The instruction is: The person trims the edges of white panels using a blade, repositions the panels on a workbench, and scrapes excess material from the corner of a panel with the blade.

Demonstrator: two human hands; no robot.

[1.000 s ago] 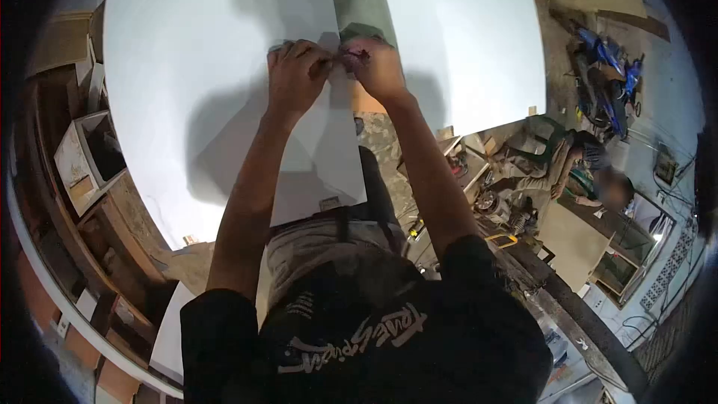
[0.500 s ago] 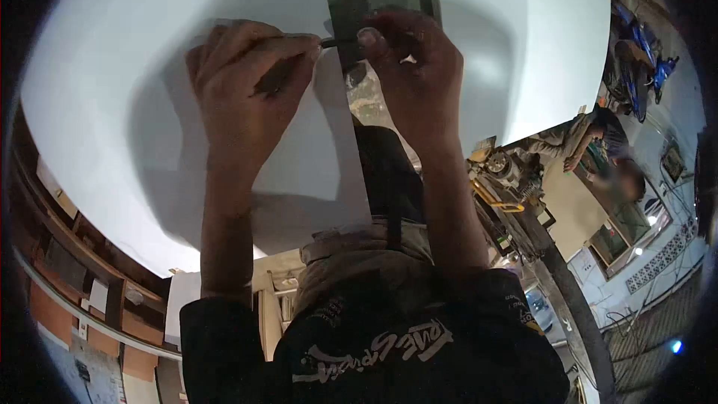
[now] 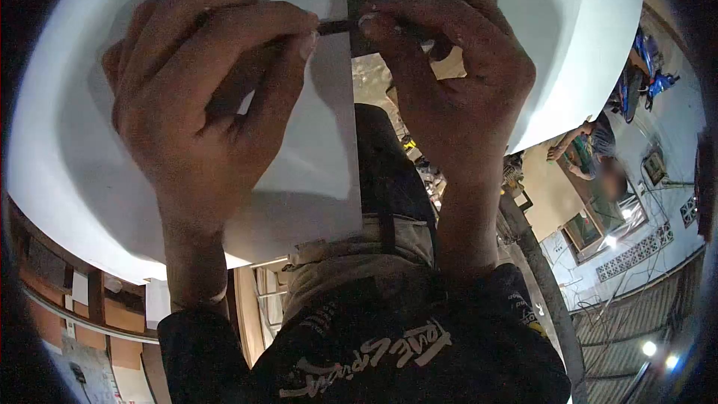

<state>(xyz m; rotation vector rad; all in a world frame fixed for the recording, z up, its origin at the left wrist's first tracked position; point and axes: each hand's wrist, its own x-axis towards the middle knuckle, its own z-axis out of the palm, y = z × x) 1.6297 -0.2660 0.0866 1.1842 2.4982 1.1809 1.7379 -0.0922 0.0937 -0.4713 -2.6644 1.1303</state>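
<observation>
A short, thin dark piece point(image 3: 338, 27) stretches between my two hands, close to the camera. My left hand point(image 3: 213, 82) pinches its left end between thumb and fingertips. At its right end the thumb and forefinger of my right hand point(image 3: 452, 67) are closed on it, the other fingers curled. What the piece is cannot be made out. Below my left hand lies a large white panel point(image 3: 314, 164). Another white panel point(image 3: 580, 45) extends behind and to the right of my right hand. A gap separates the two panels.
Another person point(image 3: 598, 142) is at the right, beside a beige board point(image 3: 550, 194). Blue objects point(image 3: 658, 82) lie at the upper right. Wooden shelving point(image 3: 120, 307) stands at the lower left. Cluttered small items point(image 3: 426, 176) show on the floor through the gap.
Both hands have come up closer to the camera and look larger. They have moved slightly apart, and the dark piece now shows between them. The view has shifted.
</observation>
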